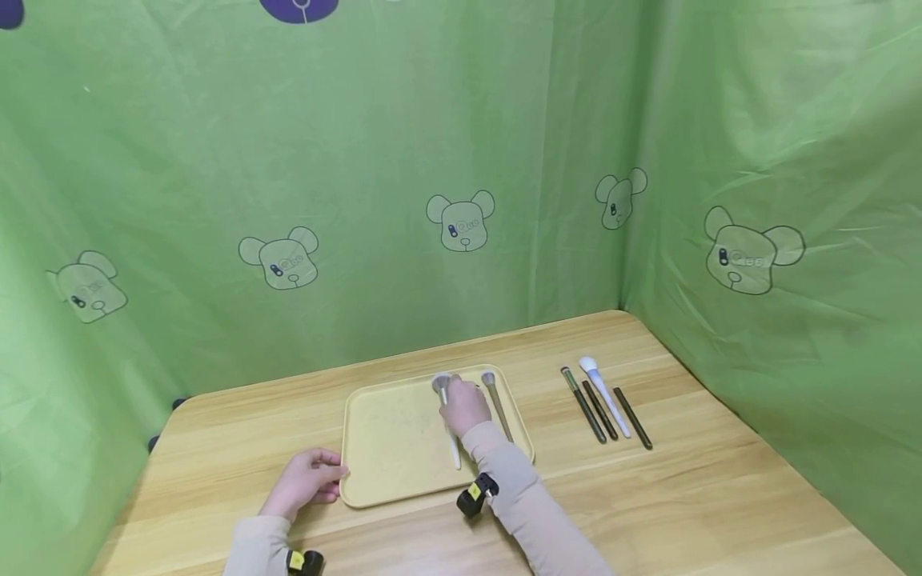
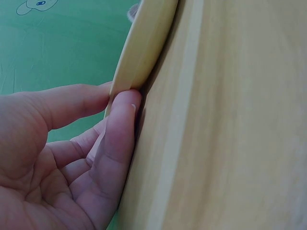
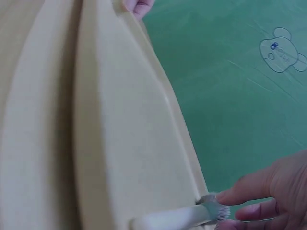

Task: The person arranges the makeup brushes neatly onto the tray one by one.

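A pale yellow tray [image 1: 392,444] lies on the wooden table. My left hand [image 1: 306,482] pinches its near left corner, thumb above and a finger beneath the rim in the left wrist view. Over the tray's right half, my right hand [image 1: 467,406] holds a white-handled makeup brush [image 1: 454,450] near its bristles. The right wrist view shows the thumb and fingers on either side of that brush's grey bristle head [image 3: 215,207]. To its right, a second makeup brush [image 1: 499,406] with a brownish handle lies on the tray, partly behind the right hand and sleeve.
Right of the tray, on the table [image 1: 691,496], lie a dark-handled brush [image 1: 585,408], a white and blue brush [image 1: 607,398] and two dark slim sticks, one [image 1: 600,410] between them and another [image 1: 634,419] farther right. A green curtain [image 1: 374,160] surrounds the table's back and sides.
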A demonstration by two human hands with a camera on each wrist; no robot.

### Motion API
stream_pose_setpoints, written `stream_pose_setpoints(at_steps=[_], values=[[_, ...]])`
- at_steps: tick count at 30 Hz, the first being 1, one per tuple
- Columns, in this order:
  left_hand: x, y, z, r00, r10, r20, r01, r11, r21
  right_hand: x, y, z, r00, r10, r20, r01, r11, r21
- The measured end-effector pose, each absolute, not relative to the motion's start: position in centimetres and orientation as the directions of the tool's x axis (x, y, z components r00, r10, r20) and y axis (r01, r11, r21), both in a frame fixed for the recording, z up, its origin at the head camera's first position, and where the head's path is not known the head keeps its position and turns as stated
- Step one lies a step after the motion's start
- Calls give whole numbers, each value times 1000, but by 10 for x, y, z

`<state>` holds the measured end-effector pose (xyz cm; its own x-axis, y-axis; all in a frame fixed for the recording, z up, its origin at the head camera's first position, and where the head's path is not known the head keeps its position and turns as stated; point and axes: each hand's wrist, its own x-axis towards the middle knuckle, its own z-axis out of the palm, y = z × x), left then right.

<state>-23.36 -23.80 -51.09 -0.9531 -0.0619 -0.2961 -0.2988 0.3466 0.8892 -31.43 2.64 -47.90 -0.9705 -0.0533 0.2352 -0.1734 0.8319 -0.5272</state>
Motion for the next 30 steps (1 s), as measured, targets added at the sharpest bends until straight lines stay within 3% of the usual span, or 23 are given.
stream_pose_setpoints(at_steps=[6, 15, 30], values=[[-234, -238, -510, -954, -67, -293, -298, 350, 888, -315, 36, -468, -968, -48, 246, -172, 838, -517], [-234, -238, -511, -955, -57, -290, -292, 343, 893, -319, 54, -465, -973, -18, 231, -160, 774, -612], [-233, -238, -509, -956, -51, -288, -287, 344, 894, -332, 99, -457, -975, 102, 199, -55, 753, -656]])
